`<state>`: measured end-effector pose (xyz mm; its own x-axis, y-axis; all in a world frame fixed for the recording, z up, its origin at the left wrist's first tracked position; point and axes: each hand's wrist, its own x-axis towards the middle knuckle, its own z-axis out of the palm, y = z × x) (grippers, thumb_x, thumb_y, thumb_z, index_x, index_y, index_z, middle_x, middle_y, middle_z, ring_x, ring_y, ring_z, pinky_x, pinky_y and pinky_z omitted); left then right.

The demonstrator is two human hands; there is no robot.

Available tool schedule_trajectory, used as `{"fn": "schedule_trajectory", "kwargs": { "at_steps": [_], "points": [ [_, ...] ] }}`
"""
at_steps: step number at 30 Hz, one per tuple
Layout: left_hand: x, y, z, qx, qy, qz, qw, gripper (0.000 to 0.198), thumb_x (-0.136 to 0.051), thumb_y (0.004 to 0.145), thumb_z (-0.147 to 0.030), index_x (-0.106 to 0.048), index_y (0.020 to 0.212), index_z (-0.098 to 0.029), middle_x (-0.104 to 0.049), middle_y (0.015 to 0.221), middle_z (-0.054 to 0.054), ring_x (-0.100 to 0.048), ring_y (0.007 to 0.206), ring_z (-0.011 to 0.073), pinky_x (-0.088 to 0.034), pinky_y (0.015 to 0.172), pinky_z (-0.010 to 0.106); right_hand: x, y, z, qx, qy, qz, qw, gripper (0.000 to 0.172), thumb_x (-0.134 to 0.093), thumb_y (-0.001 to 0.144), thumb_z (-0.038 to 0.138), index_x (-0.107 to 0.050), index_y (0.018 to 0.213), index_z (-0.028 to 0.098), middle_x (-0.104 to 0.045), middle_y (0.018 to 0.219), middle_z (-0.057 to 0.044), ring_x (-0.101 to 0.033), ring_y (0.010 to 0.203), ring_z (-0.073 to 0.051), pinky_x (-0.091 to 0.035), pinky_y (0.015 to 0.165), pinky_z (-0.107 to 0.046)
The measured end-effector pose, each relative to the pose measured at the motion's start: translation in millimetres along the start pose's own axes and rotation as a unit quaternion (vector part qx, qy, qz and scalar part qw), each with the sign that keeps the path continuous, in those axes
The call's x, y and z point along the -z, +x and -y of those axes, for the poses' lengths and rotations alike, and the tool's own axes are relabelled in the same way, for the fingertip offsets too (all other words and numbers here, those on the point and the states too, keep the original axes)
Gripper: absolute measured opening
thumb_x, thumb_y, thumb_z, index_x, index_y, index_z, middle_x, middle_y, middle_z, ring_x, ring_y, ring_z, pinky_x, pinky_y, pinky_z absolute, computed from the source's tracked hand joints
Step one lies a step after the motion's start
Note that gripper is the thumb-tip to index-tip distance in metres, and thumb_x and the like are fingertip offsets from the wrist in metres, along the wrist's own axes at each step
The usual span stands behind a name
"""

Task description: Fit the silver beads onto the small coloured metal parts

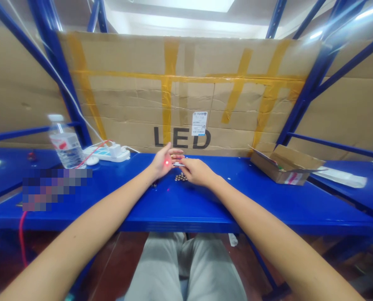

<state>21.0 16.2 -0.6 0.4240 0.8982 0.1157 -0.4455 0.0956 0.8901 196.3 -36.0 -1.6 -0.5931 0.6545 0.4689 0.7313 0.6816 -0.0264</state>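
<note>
My right hand pinches a short silver laser pointer, only part of which shows past the fingers. A bright red spot falls on the palm of my left hand. That hand is open, palm turned toward the right hand, its fingers reaching close to the right fingertips. Under the hands, several small round metallic pieces, like button cells, lie in a cluster on the blue table. A few small dark pieces sit below my left wrist, partly hidden.
An open cardboard box stands at the right. At the left are a water bottle, a white power strip with cables, and a blurred-out object with a red cord. A large cardboard sheet walls off the back between blue posts.
</note>
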Motion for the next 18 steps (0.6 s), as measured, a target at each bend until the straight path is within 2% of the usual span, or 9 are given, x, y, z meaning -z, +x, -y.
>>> {"fn": "schedule_trajectory", "kwargs": {
  "at_steps": [5, 11, 18],
  "points": [
    [-0.1, -0.2, 0.3, -0.002, -0.001, 0.007, 1.0, 0.058, -0.042, 0.097, -0.058, -0.072, 0.093, -0.009, -0.07, 0.082, 0.016, -0.066, 0.07, 0.0228, -0.051, 0.065, 0.034, -0.2, -0.5, -0.9, 0.005, 0.007, -0.011, 1.0, 0.024, -0.049, 0.1, 0.022, -0.066, 0.116, 0.016, -0.074, 0.115, -0.014, -0.07, 0.098, -0.023, -0.047, 0.082, -0.03],
    [-1.1, -1.0, 0.1, 0.001, 0.0, 0.011, 1.0, 0.059, -0.04, 0.098, -0.057, -0.071, 0.093, -0.008, -0.069, 0.081, 0.016, -0.066, 0.069, 0.0218, -0.051, 0.063, 0.032, 1.5, -0.5, 0.3, -0.001, 0.0, 0.006, 1.0, 0.026, -0.047, 0.101, 0.022, -0.066, 0.117, 0.015, -0.074, 0.116, -0.015, -0.07, 0.098, -0.024, -0.047, 0.082, -0.031],
    [-0.9, -0.6, 0.4, -0.001, 0.002, 0.005, 1.0, 0.056, -0.043, 0.097, -0.059, -0.069, 0.098, -0.009, -0.07, 0.082, 0.015, -0.066, 0.07, 0.0227, -0.052, 0.065, 0.034, -1.0, -0.2, -3.4, 0.014, 0.028, -0.011, 0.999, 0.025, -0.048, 0.099, 0.019, -0.066, 0.116, 0.016, -0.073, 0.115, -0.013, -0.069, 0.1, -0.023, -0.046, 0.084, -0.03]
  ]
}}
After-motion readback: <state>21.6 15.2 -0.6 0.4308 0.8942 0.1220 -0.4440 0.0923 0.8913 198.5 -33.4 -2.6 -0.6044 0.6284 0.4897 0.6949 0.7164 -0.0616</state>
